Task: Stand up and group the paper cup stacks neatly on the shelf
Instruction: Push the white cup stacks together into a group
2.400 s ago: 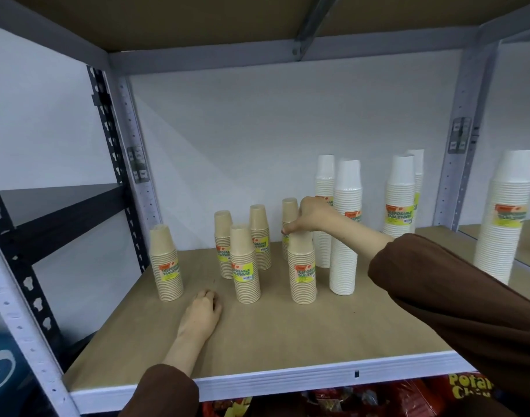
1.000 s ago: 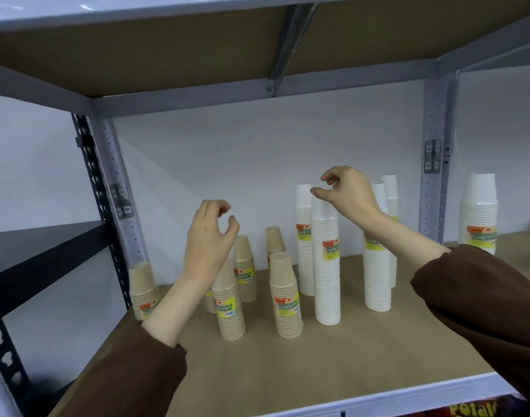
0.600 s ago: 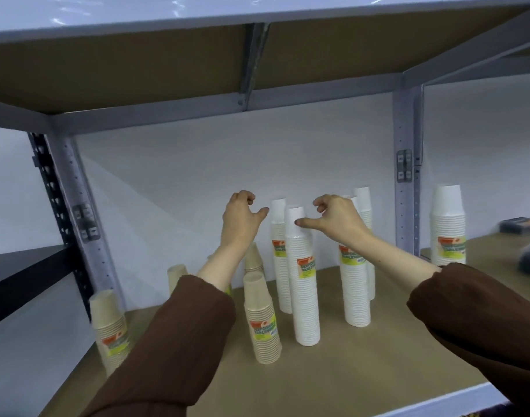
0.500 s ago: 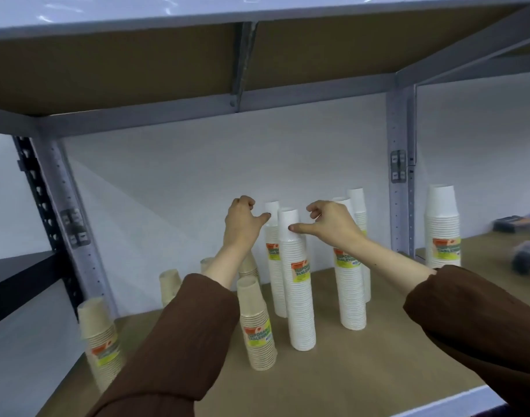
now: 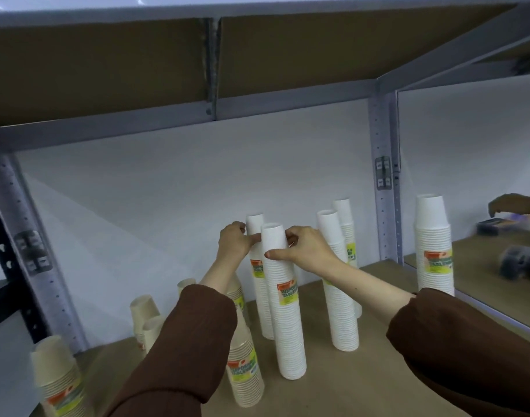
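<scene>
short stacks (image 5: 245,371) left, tall stacks (image 5: 287,326) right — on shelf (image 5: 363,386)

White wall (image 5: 167,191), grey upright (image 5: 379,130), board overhead (image 5: 107,70).

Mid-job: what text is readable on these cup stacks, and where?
"DISPOSABLE TABLEWARE": label on front white stack.
"DISPOSABLE TABLEWARE": label on front kraft stack.
Too blurred to read: labels on rear white stack, far-right white stack, left kraft stack.
</scene>
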The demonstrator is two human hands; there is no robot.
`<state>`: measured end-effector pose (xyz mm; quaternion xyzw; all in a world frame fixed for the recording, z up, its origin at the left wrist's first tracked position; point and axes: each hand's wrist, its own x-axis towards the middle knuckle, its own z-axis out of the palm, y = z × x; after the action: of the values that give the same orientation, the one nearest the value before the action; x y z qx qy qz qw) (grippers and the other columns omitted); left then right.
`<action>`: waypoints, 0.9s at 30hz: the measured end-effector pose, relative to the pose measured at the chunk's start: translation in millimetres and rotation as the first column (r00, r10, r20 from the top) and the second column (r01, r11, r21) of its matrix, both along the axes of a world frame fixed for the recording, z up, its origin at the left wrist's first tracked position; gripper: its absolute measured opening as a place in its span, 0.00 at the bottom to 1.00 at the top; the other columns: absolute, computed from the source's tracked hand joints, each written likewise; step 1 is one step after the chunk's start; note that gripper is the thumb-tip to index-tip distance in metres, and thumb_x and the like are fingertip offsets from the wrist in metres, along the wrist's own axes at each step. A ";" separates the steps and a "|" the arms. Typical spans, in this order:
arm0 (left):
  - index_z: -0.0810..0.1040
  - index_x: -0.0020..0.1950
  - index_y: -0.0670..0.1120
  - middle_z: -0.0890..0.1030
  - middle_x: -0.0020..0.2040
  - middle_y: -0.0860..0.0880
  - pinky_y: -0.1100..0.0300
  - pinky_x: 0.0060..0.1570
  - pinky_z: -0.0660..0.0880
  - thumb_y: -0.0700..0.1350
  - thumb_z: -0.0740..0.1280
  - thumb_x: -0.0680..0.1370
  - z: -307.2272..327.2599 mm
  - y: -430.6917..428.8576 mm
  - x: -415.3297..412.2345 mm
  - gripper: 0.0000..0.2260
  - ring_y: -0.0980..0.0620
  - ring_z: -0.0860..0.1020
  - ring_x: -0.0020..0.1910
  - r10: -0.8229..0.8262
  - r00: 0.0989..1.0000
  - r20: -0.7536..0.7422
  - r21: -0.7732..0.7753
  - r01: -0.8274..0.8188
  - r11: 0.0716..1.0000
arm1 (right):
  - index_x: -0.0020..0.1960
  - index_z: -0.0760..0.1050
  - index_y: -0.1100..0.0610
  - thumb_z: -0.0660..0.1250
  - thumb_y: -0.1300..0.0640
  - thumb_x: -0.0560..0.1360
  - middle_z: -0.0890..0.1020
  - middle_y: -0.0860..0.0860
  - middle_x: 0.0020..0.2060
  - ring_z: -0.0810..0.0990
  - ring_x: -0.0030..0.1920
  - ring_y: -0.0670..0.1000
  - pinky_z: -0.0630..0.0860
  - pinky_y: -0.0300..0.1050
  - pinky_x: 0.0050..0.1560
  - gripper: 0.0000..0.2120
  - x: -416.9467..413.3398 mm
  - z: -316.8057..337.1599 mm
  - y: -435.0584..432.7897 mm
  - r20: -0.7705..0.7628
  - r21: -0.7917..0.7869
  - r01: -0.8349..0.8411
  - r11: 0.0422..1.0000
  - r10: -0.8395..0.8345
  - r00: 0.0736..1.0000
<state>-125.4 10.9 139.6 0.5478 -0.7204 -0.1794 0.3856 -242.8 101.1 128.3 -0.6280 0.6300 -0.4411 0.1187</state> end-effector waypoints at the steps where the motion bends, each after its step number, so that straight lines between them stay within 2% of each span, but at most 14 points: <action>1: 0.73 0.63 0.36 0.76 0.64 0.39 0.60 0.54 0.69 0.44 0.69 0.73 -0.4 0.3 0.1 0.21 0.43 0.74 0.63 -0.025 1.000 -0.003 -0.008 0.025 1.000 | 0.57 0.76 0.63 0.74 0.50 0.67 0.82 0.57 0.55 0.80 0.54 0.54 0.76 0.48 0.55 0.24 -1.0 0.9 0.4 0.017 -0.003 0.009 1.000 -0.009 1.000; 6: 0.77 0.57 0.37 0.80 0.58 0.40 0.59 0.48 0.71 0.46 0.72 0.71 -1.8 6.5 3.8 0.19 0.44 0.78 0.55 -0.050 0.998 -0.027 -0.057 0.048 0.997 | 0.55 0.77 0.66 0.75 0.52 0.66 0.83 0.58 0.53 0.81 0.53 0.55 0.77 0.49 0.54 0.24 -8.5 5.5 5.9 0.077 -0.012 0.070 0.997 -0.069 0.995; 10: 0.77 0.56 0.37 0.81 0.55 0.41 0.59 0.46 0.71 0.46 0.73 0.70 1.4 18.9 10.0 0.19 0.49 0.77 0.47 -0.086 0.996 -0.023 -0.098 0.083 0.992 | 0.51 0.78 0.70 0.76 0.52 0.65 0.84 0.62 0.49 0.82 0.50 0.58 0.78 0.53 0.51 0.24 -14.7 14.2 7.5 0.095 -0.038 0.124 0.992 -0.120 0.988; 12: 0.78 0.56 0.37 0.81 0.55 0.42 0.60 0.46 0.71 0.46 0.73 0.70 3.6 26.4 13.2 0.19 0.48 0.78 0.49 -0.091 0.995 -0.034 -0.106 0.087 0.991 | 0.47 0.79 0.70 0.75 0.53 0.66 0.84 0.61 0.46 0.82 0.47 0.58 0.78 0.52 0.47 0.21 -14.4 18.1 7.2 0.091 -0.036 0.128 0.991 -0.124 0.988; 14: 0.78 0.55 0.38 0.81 0.55 0.42 0.60 0.46 0.70 0.46 0.73 0.70 5.2 34.1 15.5 0.19 0.49 0.77 0.48 -0.097 0.994 -0.042 -0.101 0.093 0.991 | 0.37 0.76 0.66 0.75 0.53 0.66 0.82 0.60 0.41 0.80 0.41 0.56 0.74 0.47 0.38 0.16 -11.9 19.5 6.0 0.058 -0.031 0.127 0.991 -0.125 0.991; 19: 0.78 0.54 0.37 0.82 0.54 0.42 0.59 0.45 0.70 0.46 0.73 0.69 3.4 50.8 16.9 0.18 0.49 0.77 0.47 -0.110 0.994 -0.026 -0.101 0.106 0.989 | 0.29 0.64 0.58 0.75 0.51 0.66 0.74 0.53 0.32 0.73 0.37 0.54 0.62 0.40 0.27 0.21 -9.6 15.1 2.2 0.013 0.011 0.173 0.985 -0.173 0.985; 23: 0.78 0.54 0.37 0.81 0.54 0.41 0.59 0.45 0.70 0.46 0.73 0.69 0.9 59.6 19.5 0.18 0.50 0.76 0.46 -0.108 0.994 -0.012 -0.092 0.107 0.990 | 0.27 0.60 0.56 0.75 0.51 0.66 0.66 0.49 0.26 0.66 0.28 0.48 0.58 0.40 0.26 0.24 -11.1 12.6 3.9 0.009 0.083 0.173 0.982 -0.174 0.985; 25: 0.78 0.55 0.37 0.81 0.54 0.41 0.59 0.45 0.70 0.46 0.73 0.69 1.4 62.7 20.3 0.18 0.50 0.75 0.45 -0.103 0.995 -0.004 -0.095 0.102 0.990 | 0.27 0.60 0.56 0.75 0.51 0.66 0.66 0.49 0.26 0.66 0.28 0.48 0.58 0.40 0.26 0.24 -11.2 12.2 4.7 0.009 0.093 0.170 0.981 -0.172 0.985; 27: 0.78 0.55 0.37 0.81 0.55 0.41 0.59 0.46 0.71 0.47 0.73 0.69 2.7 65.0 21.0 0.19 0.48 0.77 0.47 -0.094 0.996 -0.005 -0.097 0.093 0.991 | 0.28 0.61 0.56 0.75 0.51 0.66 0.67 0.50 0.27 0.70 0.32 0.52 0.58 0.39 0.26 0.24 -10.7 12.5 5.0 0.012 0.088 0.168 0.982 -0.170 0.985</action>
<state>-104.3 75.9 142.3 0.4933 -0.7513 -0.1646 0.4063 -253.5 106.1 140.9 -0.5623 0.6985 -0.4277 0.1141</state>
